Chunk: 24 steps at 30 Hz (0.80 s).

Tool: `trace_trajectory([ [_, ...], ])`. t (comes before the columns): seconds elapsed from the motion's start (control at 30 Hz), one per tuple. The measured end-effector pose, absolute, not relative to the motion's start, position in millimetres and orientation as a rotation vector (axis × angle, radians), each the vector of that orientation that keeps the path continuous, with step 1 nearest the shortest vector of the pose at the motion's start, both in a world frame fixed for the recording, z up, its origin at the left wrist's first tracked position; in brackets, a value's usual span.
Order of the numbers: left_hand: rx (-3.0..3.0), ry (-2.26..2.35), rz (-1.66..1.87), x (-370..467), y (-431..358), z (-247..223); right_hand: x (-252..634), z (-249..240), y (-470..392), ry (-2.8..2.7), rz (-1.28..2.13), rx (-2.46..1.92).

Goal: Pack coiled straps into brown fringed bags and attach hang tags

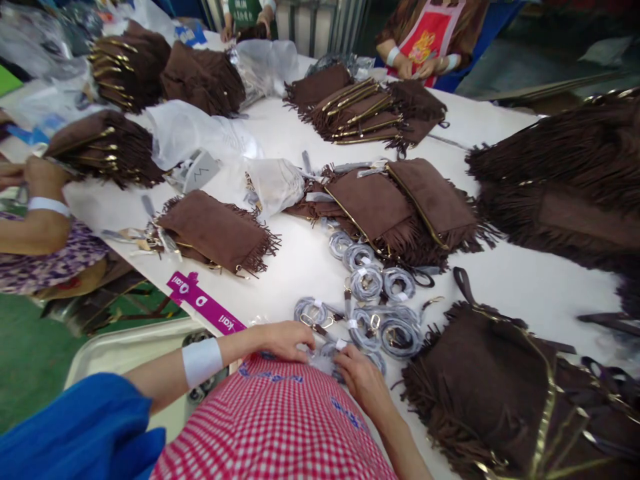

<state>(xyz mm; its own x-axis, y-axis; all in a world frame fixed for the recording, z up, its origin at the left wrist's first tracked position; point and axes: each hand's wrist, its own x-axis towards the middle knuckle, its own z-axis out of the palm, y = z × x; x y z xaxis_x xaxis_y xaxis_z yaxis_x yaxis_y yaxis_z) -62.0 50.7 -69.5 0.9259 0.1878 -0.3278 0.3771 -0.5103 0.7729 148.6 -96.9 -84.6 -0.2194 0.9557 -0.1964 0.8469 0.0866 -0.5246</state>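
At the table edge, close against the checked apron, my left hand (289, 341) has its fingers curled at one side of a small coiled strap (327, 349) in greyish wrapping. My right hand (361, 375) closes on the other side of that coil, which is partly hidden by the fingers. Just beyond lie several similar wrapped strap coils (367, 283), some with white bands and gold clips. One coil with a gold clip (311, 311) lies right by my left fingers. To the right spreads a pile of dark brown fringed bags (480, 380) with gold zips.
More brown fringed pouches lie ahead, one on the left (215, 227) and a stack in the middle (375, 200). A purple printed strip (207, 307) runs along the table edge, above a cream tray (125, 353). Co-workers' hands (420, 67) show across the table and a forearm (35, 230) at left.
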Motion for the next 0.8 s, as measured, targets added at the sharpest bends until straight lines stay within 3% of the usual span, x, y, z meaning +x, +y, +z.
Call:
trace_trajectory([
  [0.17,2.205,0.367,-0.332,-43.2,26.4,-96.9,135.4,-103.0,-104.9,-2.33,0.457,-2.001],
  [0.57,2.209,0.253,-0.35,-45.3,13.1,-124.5,167.1,-100.1,-104.2,-2.389,0.269,-2.05],
  [0.7,2.188,0.263,-0.34,-49.3,12.8,-127.7,212.3,-78.1,-105.9,-1.986,0.177,-2.353],
  [0.8,2.189,0.268,-0.345,-48.1,19.4,-119.7,227.1,-61.5,-106.1,-1.654,0.323,-2.304],
])
